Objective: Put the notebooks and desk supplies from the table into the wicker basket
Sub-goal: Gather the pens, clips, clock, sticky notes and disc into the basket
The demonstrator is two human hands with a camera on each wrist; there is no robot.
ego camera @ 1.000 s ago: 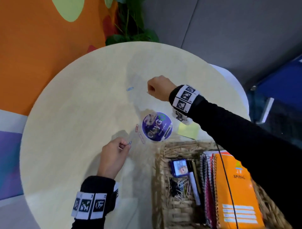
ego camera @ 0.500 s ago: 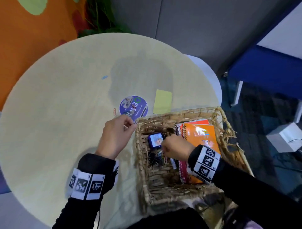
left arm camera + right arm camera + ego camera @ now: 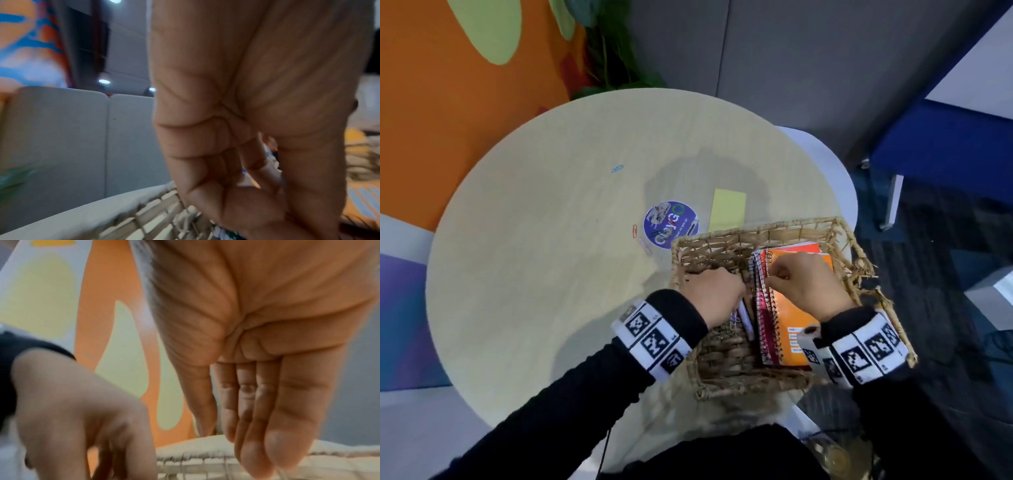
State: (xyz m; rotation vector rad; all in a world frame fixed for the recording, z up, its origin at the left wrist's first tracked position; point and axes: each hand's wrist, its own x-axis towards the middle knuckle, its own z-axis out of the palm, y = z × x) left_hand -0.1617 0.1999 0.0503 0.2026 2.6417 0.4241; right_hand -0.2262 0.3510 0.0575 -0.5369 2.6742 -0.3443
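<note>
Head view: we see the basket [image 3: 726, 236] at the table's [image 3: 534, 274] near right edge, part of it overhanging. Both hands are inside it. The left hand [image 3: 710, 296] reaches into the left part, fingers curled downward over a white pen [image 3: 745, 322] and loose clips [image 3: 734, 320]; we cannot tell from here whether it pinches anything. The right hand [image 3: 804, 282] hovers over the orange notebook [image 3: 791, 318], which lies flat against the right wall atop a red notebook [image 3: 765, 320], spirals side by side. On the table, outside the basket: a yellow sticky pad [image 3: 727, 209] just beyond the far rim, a round purple sticker [image 3: 670, 224] touching the far left corner, a red clip [image 3: 634, 231] and a pale pink clip [image 3: 644, 246] beside the sticker, a blue clip [image 3: 617, 168] well apart toward the centre. Left wrist view: the left hand [image 3: 257, 121] fills the frame, blurred, thumb and fingers [image 3: 207, 177] drawn together above the weave of the basket [image 3: 156, 216]; whether they hold something is hidden. Right wrist view: the right hand [image 3: 257, 353] shows its palm, fingers [image 3: 273, 443] straight and close together, holding nothing, above the basket [image 3: 205, 457]; the left hand [image 3: 78, 410] hangs at left, fingers pointing down.
</note>
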